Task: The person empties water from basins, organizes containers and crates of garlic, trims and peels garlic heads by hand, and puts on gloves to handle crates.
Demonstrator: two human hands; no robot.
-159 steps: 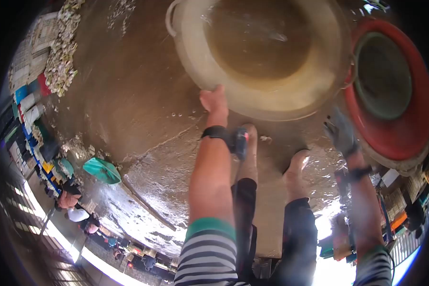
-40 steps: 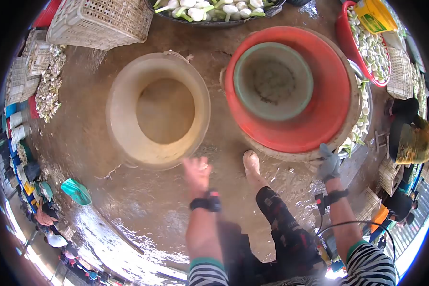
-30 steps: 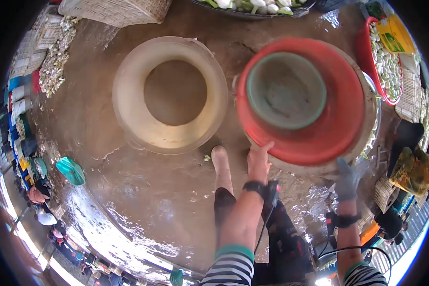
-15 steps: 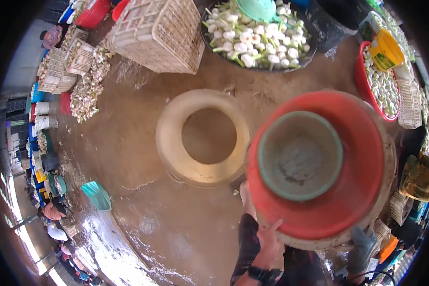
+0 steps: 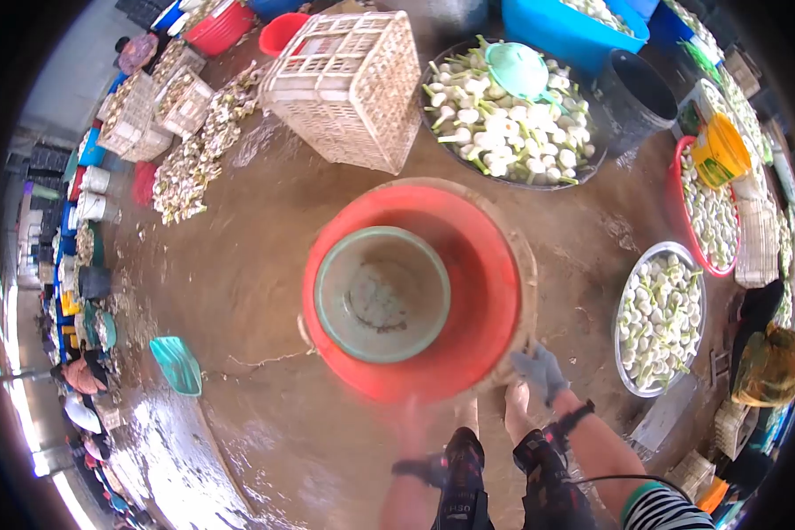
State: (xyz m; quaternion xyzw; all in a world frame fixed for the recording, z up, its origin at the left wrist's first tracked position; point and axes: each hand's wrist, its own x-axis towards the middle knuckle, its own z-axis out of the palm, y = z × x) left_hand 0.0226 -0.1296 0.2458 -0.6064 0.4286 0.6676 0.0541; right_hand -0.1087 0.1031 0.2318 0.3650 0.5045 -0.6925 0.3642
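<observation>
A red basin (image 5: pixel 481 291) with a green-rimmed bowl (image 5: pixel 382 340) inside it is in the middle of the head view. A wider pale basin (image 5: pixel 527 291) shows beneath it along the right side. My right hand (image 5: pixel 541 373), in a grey glove, has its fingers at the pale basin's lower right rim. My left hand (image 5: pixel 411 424) is bare and smeared by motion at the red basin's near edge; its fingers cannot be made out. Under the stack, the floor and the tan ring-shaped vessel seen earlier are hidden.
Beyond the stack stand a wicker basket (image 5: pixel 349 97) and a black tub of garlic bulbs (image 5: pixel 526 177). To the right are a metal basin of bulbs (image 5: pixel 624 353) and a red tub (image 5: pixel 680 199). A teal scoop (image 5: pixel 177 365) lies on the wet floor at left.
The stacked basins have moved left in the view, over where the tan ring-shaped vessel was. The metal basin of bulbs at right has come into sight. Both my hands have shifted left.
</observation>
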